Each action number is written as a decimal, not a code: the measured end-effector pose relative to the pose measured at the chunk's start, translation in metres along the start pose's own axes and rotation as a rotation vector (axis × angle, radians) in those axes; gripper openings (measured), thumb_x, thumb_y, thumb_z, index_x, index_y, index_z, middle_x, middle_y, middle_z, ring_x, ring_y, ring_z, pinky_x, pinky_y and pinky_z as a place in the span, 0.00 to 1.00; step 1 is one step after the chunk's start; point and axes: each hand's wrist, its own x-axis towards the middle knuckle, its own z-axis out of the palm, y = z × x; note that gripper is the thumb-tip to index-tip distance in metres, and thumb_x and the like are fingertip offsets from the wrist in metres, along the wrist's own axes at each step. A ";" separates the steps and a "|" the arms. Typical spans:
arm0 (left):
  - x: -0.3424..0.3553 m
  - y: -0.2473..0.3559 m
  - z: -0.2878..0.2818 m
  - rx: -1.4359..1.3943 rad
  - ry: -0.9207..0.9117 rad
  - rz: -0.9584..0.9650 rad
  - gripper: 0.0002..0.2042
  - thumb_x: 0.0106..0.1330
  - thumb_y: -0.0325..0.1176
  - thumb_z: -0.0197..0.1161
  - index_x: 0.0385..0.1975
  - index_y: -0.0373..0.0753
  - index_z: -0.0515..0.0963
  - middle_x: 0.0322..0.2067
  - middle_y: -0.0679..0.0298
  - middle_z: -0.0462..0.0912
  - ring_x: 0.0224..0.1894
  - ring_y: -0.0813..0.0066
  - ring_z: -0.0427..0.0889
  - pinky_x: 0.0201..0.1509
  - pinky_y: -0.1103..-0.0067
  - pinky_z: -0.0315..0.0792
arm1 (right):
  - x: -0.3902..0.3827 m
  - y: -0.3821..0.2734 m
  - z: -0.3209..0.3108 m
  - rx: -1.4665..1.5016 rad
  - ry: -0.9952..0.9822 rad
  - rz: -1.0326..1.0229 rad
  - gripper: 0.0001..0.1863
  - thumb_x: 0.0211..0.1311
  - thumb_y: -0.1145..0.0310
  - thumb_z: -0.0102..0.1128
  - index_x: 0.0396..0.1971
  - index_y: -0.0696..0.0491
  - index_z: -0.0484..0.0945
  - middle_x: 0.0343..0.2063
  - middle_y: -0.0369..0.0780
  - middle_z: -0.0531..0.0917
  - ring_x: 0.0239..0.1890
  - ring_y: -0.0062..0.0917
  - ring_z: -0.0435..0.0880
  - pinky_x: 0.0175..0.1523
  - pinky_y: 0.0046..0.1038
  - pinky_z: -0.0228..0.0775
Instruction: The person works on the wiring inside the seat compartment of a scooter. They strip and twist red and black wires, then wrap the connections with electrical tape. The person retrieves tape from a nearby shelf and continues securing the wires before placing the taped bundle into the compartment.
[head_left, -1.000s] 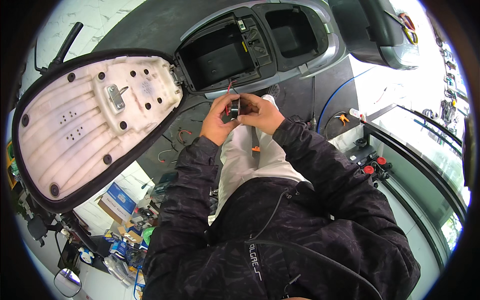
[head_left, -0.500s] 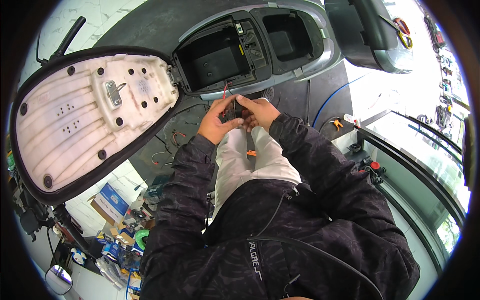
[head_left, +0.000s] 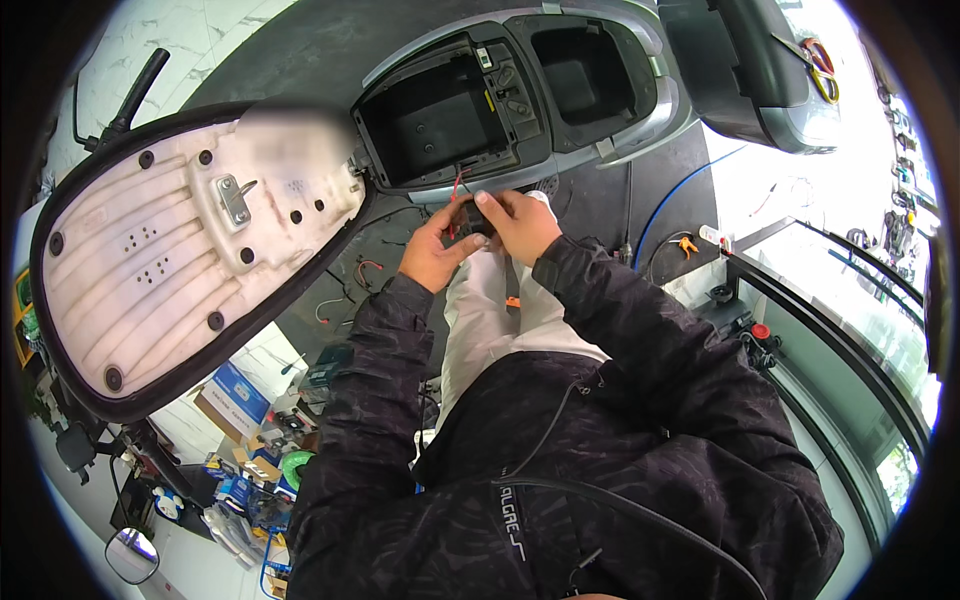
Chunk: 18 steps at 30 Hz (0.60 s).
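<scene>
Between my hands is a small dark boxy part (head_left: pixel 471 217), mostly covered by the fingers; its exact kind does not show. My left hand (head_left: pixel 432 252) is closed around its left side, thumb below and fingers above. My right hand (head_left: pixel 522 228) grips it from the right, with the thumb along its upper edge. A thin red wire (head_left: pixel 457 186) runs beside the part up to the rim of the scooter's storage compartment (head_left: pixel 430 125). Both hands are just in front of the scooter's side, above my legs.
The scooter seat (head_left: pixel 150 250) is flipped up at left, underside showing. A top case (head_left: pixel 735 70) with scissors (head_left: pixel 822 72) on it stands at upper right. Loose wires (head_left: pixel 368 270) and a blue cable (head_left: pixel 665 200) lie on the dark mat. A glass case (head_left: pixel 830 320) borders the right.
The dark part now shows more broadly between my hands, apparently turned. The whole view has shifted slightly, moving the scene right and down.
</scene>
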 end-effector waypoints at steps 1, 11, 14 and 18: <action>0.000 0.000 0.000 -0.016 0.001 -0.007 0.34 0.66 0.33 0.78 0.71 0.35 0.73 0.57 0.60 0.84 0.59 0.72 0.79 0.69 0.74 0.70 | -0.004 0.000 0.000 -0.023 0.066 -0.183 0.25 0.79 0.51 0.59 0.50 0.62 0.83 0.35 0.45 0.86 0.32 0.29 0.90 0.39 0.29 0.83; 0.002 -0.006 0.003 -0.023 0.014 -0.028 0.33 0.65 0.33 0.79 0.69 0.32 0.75 0.56 0.61 0.85 0.58 0.73 0.80 0.69 0.74 0.71 | -0.012 0.014 -0.024 -0.394 0.053 -0.728 0.15 0.69 0.68 0.68 0.53 0.50 0.88 0.55 0.42 0.86 0.50 0.40 0.89 0.55 0.35 0.84; 0.004 -0.005 0.007 0.025 0.038 -0.034 0.31 0.64 0.33 0.80 0.67 0.33 0.77 0.54 0.60 0.86 0.57 0.72 0.82 0.67 0.74 0.72 | -0.011 0.021 -0.023 -0.417 0.110 -0.751 0.13 0.67 0.68 0.69 0.50 0.51 0.90 0.52 0.42 0.88 0.47 0.38 0.90 0.52 0.34 0.85; 0.005 0.001 0.017 0.074 0.105 -0.083 0.31 0.63 0.34 0.80 0.66 0.33 0.77 0.53 0.59 0.86 0.56 0.72 0.83 0.65 0.75 0.74 | -0.009 0.027 -0.024 -0.413 0.166 -0.780 0.11 0.67 0.69 0.70 0.46 0.52 0.90 0.49 0.41 0.90 0.44 0.38 0.91 0.50 0.34 0.86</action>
